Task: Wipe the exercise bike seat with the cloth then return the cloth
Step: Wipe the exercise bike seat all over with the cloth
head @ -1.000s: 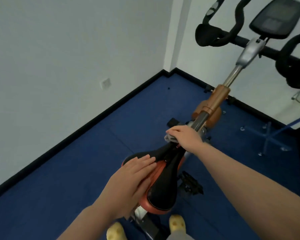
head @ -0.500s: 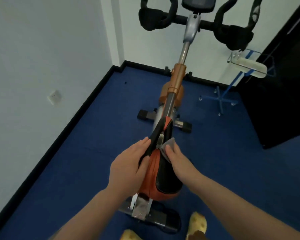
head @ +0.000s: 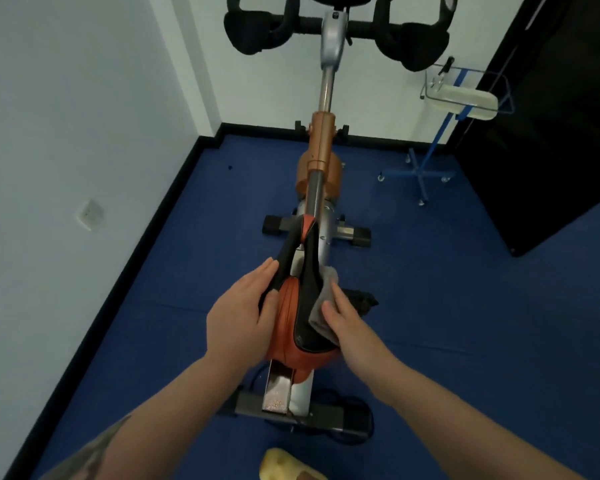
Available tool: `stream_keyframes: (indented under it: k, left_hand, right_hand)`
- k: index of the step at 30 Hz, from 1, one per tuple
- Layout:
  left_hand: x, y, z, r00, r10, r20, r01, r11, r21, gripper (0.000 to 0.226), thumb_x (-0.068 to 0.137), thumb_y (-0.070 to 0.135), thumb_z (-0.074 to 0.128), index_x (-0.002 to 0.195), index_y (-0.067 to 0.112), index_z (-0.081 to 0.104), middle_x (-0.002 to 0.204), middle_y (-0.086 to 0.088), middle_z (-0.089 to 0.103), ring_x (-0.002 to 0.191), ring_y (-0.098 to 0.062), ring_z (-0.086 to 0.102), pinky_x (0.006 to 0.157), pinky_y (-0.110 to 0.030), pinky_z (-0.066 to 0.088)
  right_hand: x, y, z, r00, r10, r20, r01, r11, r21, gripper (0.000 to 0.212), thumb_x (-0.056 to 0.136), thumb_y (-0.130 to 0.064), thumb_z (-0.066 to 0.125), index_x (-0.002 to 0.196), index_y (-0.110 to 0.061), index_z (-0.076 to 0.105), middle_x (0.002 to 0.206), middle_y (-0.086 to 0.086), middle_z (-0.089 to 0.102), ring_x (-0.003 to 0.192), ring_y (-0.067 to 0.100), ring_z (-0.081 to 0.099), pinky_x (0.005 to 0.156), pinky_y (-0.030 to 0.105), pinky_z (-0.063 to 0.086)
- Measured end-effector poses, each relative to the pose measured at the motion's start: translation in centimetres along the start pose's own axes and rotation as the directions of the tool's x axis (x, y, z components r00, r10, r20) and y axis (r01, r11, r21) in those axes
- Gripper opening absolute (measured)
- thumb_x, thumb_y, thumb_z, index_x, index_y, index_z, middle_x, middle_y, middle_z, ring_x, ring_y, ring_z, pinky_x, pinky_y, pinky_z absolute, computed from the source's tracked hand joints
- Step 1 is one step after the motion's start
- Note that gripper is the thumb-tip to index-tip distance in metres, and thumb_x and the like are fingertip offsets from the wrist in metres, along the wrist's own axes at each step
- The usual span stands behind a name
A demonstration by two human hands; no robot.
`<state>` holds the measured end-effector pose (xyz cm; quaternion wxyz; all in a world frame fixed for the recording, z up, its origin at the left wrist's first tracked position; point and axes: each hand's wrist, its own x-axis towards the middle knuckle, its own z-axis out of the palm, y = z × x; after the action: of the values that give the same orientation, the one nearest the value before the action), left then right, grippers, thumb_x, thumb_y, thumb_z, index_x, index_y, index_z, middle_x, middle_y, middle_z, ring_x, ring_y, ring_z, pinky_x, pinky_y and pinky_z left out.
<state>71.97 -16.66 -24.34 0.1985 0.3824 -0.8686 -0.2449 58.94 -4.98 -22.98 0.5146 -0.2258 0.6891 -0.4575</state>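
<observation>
The black and orange bike seat (head: 291,320) sits in the middle of the view, its narrow nose pointing away from me. My left hand (head: 243,313) lies flat against the seat's left side, fingers together, steadying it. My right hand (head: 347,327) presses a grey cloth (head: 321,303) against the seat's right side, the cloth bunched under my fingers and partly hidden by them.
The bike's post (head: 321,147) rises to black handlebars (head: 336,26) at the top. A blue wheeled stand with a wire basket (head: 461,95) stands at the back right beside a black cabinet (head: 551,133). White walls close the left and back. Blue floor (head: 465,306) lies around the bike.
My right hand has slid the cloth from the seat's nose back along its right side toward me. My left hand stays on the left side. The camera has swung to face the bike squarely.
</observation>
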Motion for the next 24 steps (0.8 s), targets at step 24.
stream_keyframes:
  k: [24]
  left_hand:
    - [2.4,-2.6,-1.4,0.844,0.373,0.386,-0.377,0.924,-0.068,0.049,0.098,0.04,0.018,0.147,0.03,0.021,0.156,0.014,0.009,0.142,-0.007,0.013,0.113,-0.03,0.027]
  right_hand:
    - [0.7,1.9,6.9,0.699,-0.007,-0.715,0.184,0.968,0.17,0.039,0.103,-0.036,0.036,0.139,-0.028,0.05,0.136,-0.006,0.055,0.124,0.009,0.05,0.111,0.034,0.037]
